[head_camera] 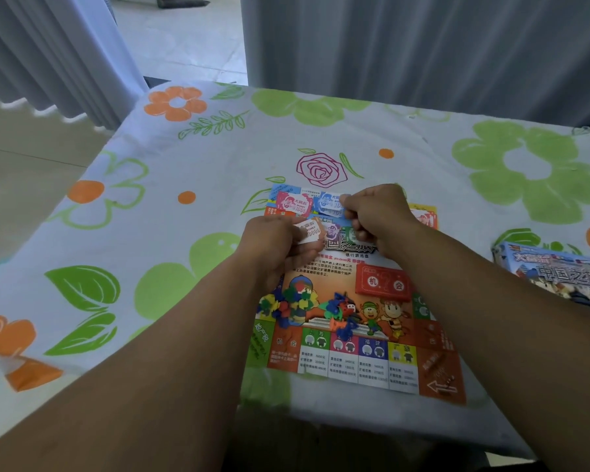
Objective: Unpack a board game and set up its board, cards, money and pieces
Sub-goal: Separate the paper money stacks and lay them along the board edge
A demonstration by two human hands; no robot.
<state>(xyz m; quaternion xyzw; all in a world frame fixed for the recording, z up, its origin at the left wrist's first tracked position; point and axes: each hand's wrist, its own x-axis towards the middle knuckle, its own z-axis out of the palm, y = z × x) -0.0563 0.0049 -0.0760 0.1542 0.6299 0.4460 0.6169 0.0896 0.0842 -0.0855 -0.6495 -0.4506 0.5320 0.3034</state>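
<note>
Board: the paper game board (355,356) lies unfolded and flat on the flowered tablecloth (191,158), near the table's front edge.
Left hand: the left hand (273,245) has its fingers curled and pinches a white money note (308,230) between thumb and fingers, just above the board's middle.
Right hand: the right hand (377,212) is curled tight, thumb and forefinger pinching a blue money note (331,206) over the board's far edge. A green scrap (349,235) shows under the palm; whether it is gripped cannot be told.
Money laid: a pink money note (292,203) lies flat at the board's far left corner, just beside the blue one.
Cards: a red card deck (384,284) sits on the board right of centre, close beside the right forearm.
Pieces: a heap of coloured plastic pieces (290,304) lies on the board's near-left part, with more spilled toward the middle.
Box: the game box (556,270) lies on the cloth at the right, well apart from the board.
Done: by the look of it, the box is unpacked, the board spread and the cards placed.
Left: the money seems mid-sorting by colour, with notes in both hands to set down; the pieces look as yet unarranged.
</note>
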